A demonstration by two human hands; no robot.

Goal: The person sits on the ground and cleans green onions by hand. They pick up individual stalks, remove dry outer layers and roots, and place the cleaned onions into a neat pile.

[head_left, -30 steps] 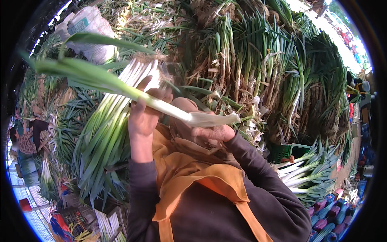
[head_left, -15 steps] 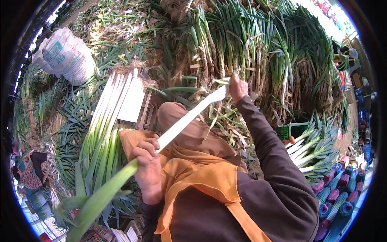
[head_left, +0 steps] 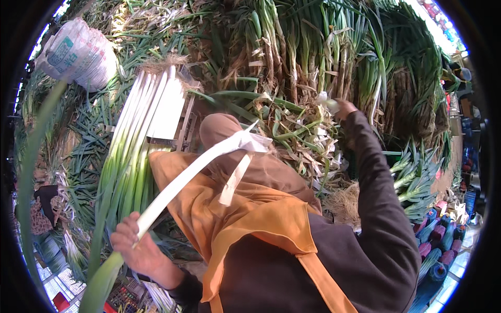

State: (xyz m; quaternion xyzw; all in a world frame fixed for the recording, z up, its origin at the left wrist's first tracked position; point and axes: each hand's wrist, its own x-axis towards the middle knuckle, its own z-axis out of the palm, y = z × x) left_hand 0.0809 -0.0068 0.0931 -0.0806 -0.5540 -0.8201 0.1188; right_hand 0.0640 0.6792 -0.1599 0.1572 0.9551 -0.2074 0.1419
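Leek (head_left: 180, 187), one, white-shanked, ragged at its far end, is clasped by left hand (head_left: 140, 254); right hand (head_left: 345, 109), far right: grip unclear.

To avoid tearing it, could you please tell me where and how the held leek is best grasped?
Probably take the leek around mid-shaft, from the right: that white stretch is slim and exposed, while the left hand covers the shaft's lower end and loose skin hangs from the other.
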